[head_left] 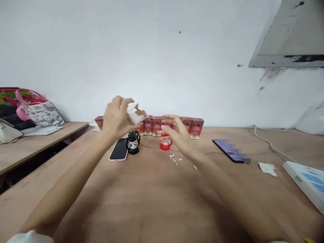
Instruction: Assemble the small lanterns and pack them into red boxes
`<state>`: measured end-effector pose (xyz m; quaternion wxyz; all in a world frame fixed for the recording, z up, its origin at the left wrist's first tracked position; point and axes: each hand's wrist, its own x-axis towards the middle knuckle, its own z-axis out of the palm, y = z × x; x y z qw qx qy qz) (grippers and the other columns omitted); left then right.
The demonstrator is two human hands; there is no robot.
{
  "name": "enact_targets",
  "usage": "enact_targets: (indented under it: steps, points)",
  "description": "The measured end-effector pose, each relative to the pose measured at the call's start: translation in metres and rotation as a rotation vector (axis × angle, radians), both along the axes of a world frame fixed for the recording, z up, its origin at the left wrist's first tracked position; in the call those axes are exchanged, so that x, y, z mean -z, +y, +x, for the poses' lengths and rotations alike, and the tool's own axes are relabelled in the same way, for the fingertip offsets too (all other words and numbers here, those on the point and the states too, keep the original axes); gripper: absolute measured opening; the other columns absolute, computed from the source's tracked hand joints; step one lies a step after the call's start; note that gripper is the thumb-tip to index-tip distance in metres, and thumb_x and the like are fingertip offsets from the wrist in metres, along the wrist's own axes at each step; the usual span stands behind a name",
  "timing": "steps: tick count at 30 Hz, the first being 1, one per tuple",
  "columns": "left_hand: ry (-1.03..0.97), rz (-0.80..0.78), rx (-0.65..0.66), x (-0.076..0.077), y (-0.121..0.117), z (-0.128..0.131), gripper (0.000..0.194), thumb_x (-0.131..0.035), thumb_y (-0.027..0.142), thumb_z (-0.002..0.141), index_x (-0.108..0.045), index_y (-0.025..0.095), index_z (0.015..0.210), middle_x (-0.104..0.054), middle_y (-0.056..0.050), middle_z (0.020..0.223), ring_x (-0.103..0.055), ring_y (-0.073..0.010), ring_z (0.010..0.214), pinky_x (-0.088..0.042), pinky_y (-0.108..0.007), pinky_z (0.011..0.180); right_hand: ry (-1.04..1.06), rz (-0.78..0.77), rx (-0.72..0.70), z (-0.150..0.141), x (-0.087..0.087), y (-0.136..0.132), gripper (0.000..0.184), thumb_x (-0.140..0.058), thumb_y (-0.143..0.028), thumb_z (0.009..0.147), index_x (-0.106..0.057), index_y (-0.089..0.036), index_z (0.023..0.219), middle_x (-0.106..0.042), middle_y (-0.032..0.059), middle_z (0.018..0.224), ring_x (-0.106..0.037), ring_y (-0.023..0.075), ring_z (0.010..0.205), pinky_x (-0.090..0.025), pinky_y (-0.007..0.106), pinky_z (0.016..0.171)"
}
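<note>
My left hand [116,114] is raised above the table with its fingers closed on a small white carton [138,116], whose flaps stand apart. Just below it a small black lantern [133,148] stands upright beside a phone with a pale case [118,151]. A small red lantern [165,145] stands in the middle of the table. My right hand [181,136] hovers over that lantern, fingers spread and covering its upper part; whether a fingertip touches it, I cannot tell.
Several red printed boxes [197,130] line the wall side of the wooden table [141,195]. White paper scraps [173,159] lie nearer me. To the right are another phone [230,151], a crumpled tissue [267,168], a cable [272,145] and a white box [305,182]. Bags [43,113] sit left.
</note>
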<state>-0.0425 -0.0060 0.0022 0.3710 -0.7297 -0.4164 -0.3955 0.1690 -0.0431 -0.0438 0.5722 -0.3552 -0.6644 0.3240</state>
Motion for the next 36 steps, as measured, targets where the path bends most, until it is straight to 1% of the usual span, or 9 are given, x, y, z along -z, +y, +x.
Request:
enact_targets:
  steps: [4,7,12,16,21,25,29,33,36]
  points:
    - [0.021,0.325,0.197,0.025,0.003,0.05,0.047,-0.066,0.051,0.07,-0.049,0.024,0.105,-0.052,-0.007,0.095,-0.049,-0.0221,0.085,-0.039,-0.034,0.072,0.175,-0.163,-0.185,0.004,-0.004,-0.003,0.027,-0.054,-0.034,0.08,-0.047,-0.023,0.104,-0.063,0.0059,0.104,-0.067,0.0171,0.08,-0.057,0.034,0.072]
    - [0.083,0.373,0.283,0.043,0.005,0.065,0.043,-0.064,0.052,0.072,-0.052,0.025,0.103,-0.051,-0.008,0.097,-0.047,-0.0215,0.083,-0.038,-0.034,0.071,0.217,-0.152,-0.121,0.008,-0.002,0.0,0.023,-0.058,-0.032,0.076,-0.052,-0.02,0.095,-0.066,0.0051,0.096,-0.067,0.0182,0.084,-0.056,0.033,0.072]
    - [0.25,0.152,0.401,0.051,-0.001,0.052,0.04,-0.06,0.05,0.075,-0.056,0.021,0.101,-0.051,-0.008,0.091,-0.046,-0.0193,0.077,-0.038,-0.032,0.067,0.086,-0.026,0.065,0.018,-0.003,0.005,0.022,-0.061,-0.02,0.07,-0.06,-0.016,0.092,-0.069,0.007,0.098,-0.065,0.0178,0.087,-0.053,0.03,0.071]
    - [0.252,0.068,0.469,0.047,-0.009,0.041,0.022,-0.059,0.038,0.077,-0.06,0.023,0.093,-0.053,-0.006,0.089,-0.048,-0.0183,0.077,-0.039,-0.033,0.07,0.013,0.003,-0.005,0.03,-0.008,0.005,0.015,-0.061,-0.025,0.073,-0.063,-0.017,0.086,-0.071,0.005,0.088,-0.066,0.0166,0.08,-0.053,0.031,0.069]
    - [0.266,0.051,0.592,0.046,-0.009,0.042,0.013,-0.063,0.039,0.075,-0.059,0.026,0.078,-0.058,-0.004,0.1,-0.051,-0.0246,0.106,-0.037,-0.044,0.088,0.022,0.081,-0.045,0.036,-0.008,0.005,0.019,-0.067,-0.03,0.071,-0.06,-0.018,0.084,-0.07,0.0031,0.081,-0.066,0.0161,0.076,-0.054,0.031,0.068]
    - [0.271,0.049,0.761,0.051,-0.005,0.045,0.023,-0.069,0.042,0.071,-0.054,0.026,0.076,-0.062,-0.001,0.093,-0.055,-0.022,0.103,-0.04,-0.042,0.089,0.057,0.106,-0.019,0.033,-0.007,0.003,0.023,-0.07,-0.032,0.069,-0.057,-0.019,0.081,-0.07,0.0007,0.073,-0.066,0.0157,0.071,-0.054,0.031,0.066]
    - [0.121,0.032,0.916,0.056,-0.007,0.051,0.038,-0.071,0.047,0.069,-0.052,0.027,0.095,-0.059,-0.004,0.101,-0.056,-0.0216,0.101,-0.043,-0.041,0.089,0.042,0.137,-0.031,0.031,-0.009,-0.003,0.024,-0.071,-0.035,0.07,-0.055,-0.02,0.079,-0.068,-0.0011,0.069,-0.065,0.0141,0.066,-0.052,0.028,0.062]
    - [-0.08,-0.285,1.002,0.056,-0.016,0.06,0.059,-0.069,0.05,0.07,-0.045,0.025,0.117,-0.054,-0.01,0.113,-0.053,-0.0249,0.107,-0.045,-0.04,0.087,-0.024,0.14,-0.082,0.031,-0.013,-0.01,0.023,-0.067,-0.038,0.075,-0.056,-0.02,0.084,-0.069,-0.0005,0.073,-0.064,0.0135,0.069,-0.052,0.027,0.064]
    - [-0.158,-0.483,0.986,0.056,-0.019,0.062,0.059,-0.07,0.044,0.07,-0.045,0.023,0.119,-0.056,-0.009,0.111,-0.056,-0.0227,0.1,-0.046,-0.036,0.085,-0.063,0.12,-0.118,0.033,-0.017,-0.014,0.022,-0.061,-0.039,0.08,-0.058,-0.02,0.092,-0.07,0.0019,0.084,-0.065,0.015,0.083,-0.053,0.029,0.072]
